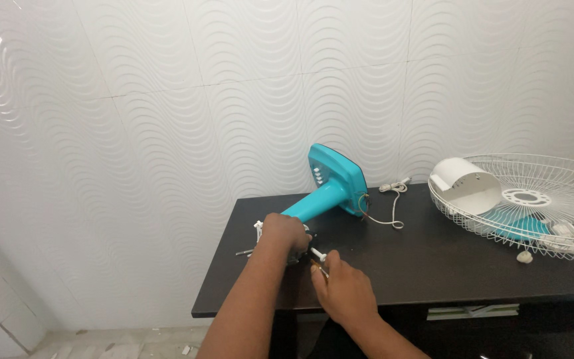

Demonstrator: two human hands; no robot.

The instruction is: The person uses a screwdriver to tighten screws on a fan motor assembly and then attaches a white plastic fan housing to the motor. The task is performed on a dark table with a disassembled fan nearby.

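A turquoise fan stand (330, 188) lies on its side on the dark table (433, 259), its base toward the wall. My left hand (282, 233) is closed over the dark motor end of the stand's neck. Just beside it, my right hand (343, 289) pinches a thin tool with its tip against a small white part (318, 254) sticking out of that motor end. What lies under my left palm is hidden.
A white wire fan guard (553, 199) lies at the table's right end, holding a white motor cover (465, 186) and a turquoise blade. A white power cord (393, 199) trails from the base. The table's left edge drops to a tiled floor.
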